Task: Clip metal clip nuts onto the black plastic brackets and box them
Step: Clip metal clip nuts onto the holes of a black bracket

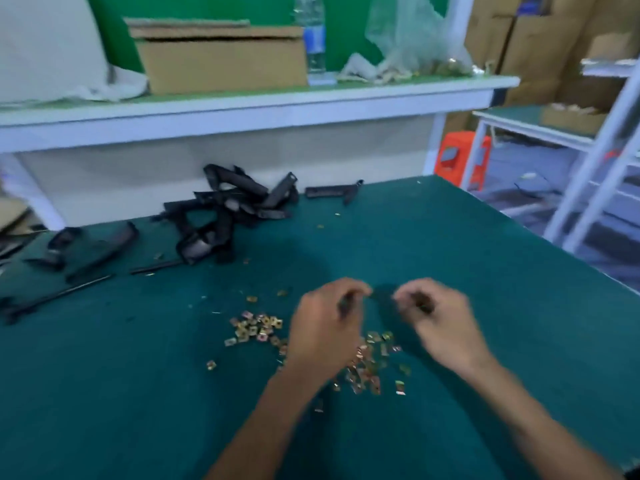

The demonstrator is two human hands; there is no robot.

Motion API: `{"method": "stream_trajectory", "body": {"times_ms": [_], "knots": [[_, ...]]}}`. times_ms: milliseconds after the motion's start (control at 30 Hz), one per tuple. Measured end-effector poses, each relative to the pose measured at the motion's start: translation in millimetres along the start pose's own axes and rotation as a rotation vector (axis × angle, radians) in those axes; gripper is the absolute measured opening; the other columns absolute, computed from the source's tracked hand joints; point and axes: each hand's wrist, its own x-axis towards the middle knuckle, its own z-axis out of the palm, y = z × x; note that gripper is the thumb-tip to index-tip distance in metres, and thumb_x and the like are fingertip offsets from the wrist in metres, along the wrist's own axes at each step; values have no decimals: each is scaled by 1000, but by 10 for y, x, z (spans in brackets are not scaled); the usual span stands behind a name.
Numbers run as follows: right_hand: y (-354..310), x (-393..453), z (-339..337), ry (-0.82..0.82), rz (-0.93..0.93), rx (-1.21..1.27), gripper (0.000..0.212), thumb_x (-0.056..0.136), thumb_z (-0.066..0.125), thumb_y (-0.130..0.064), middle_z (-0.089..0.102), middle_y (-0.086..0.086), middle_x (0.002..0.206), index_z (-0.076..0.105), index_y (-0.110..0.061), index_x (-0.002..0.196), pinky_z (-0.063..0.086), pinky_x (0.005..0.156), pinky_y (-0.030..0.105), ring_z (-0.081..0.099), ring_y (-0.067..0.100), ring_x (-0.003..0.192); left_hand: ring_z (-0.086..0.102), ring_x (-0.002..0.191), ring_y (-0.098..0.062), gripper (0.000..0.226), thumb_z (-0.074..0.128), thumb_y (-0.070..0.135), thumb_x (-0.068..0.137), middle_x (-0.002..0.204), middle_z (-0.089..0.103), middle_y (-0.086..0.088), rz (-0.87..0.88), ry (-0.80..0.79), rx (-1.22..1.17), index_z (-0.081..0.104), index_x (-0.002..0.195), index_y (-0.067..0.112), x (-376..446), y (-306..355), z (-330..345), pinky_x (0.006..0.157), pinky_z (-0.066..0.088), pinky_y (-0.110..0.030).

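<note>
Head view shows both hands curled over the worktop's middle, a black bracket (382,299) spanning between them, its long axis running left to right. Left hand (325,327) fingers pinch its left end; right hand (440,323) fingers close on its right end, perhaps pressing a clip nut, though blur hides it. Loose clip nuts (256,329) lie just beneath, toward the near edge.

We see a matt green mat (450,254) on our table, shiny brass-toned metal clip nuts (258,329) at centre, black plastic brackets (235,206) with a dull sheen upper left, a plain brown cardboard box (221,60), and a clear plastic bottle (313,36) at top.
</note>
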Motion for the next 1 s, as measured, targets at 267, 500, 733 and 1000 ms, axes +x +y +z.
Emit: {"method": "stream_trajectory", "body": {"times_ms": [267, 500, 733, 1000], "knots": [[-915, 1155, 1798, -567, -52, -52, 36, 94, 58, 5, 74, -2, 106, 81, -21, 88, 55, 82, 29, 67, 17, 91, 64, 66, -7, 22, 56, 13, 88, 78, 70, 16, -233, 386, 68, 73, 87, 27, -323, -900, -819, 60, 48, -21], [-1287, 1772, 2864, -274, 682, 544, 22, 93, 76, -21, 73, 15, 89, 60, -9, 84, 52, 45, 23, 68, 20, 55, 47, 55, -26, 10, 43, 25, 82, 61, 52, 2, -179, 165, 250, 45, 73, 27, -330, -893, -717, 48, 36, -41], [-1248, 1997, 3107, -239, 675, 374, 15, 95, 71, -14, 67, 10, 60, 67, 0, 92, 33, 33, 16, 51, 10, 29, 36, 49, -19, 18, 47, 18, 84, 55, 50, 5, -225, 209, 135, 44, 69, 25, -326, -921, -740, 45, 32, -39], [-1203, 1885, 2860, -186, 447, 243, 19, 98, 66, -10, 70, 12, 58, 70, 1, 84, 52, 40, 24, 63, 15, 38, 51, 49, -6, 22, 48, 21, 85, 61, 62, 14, -293, 363, -54, 69, 85, 27, -313, -939, -786, 49, 36, -21]]}}
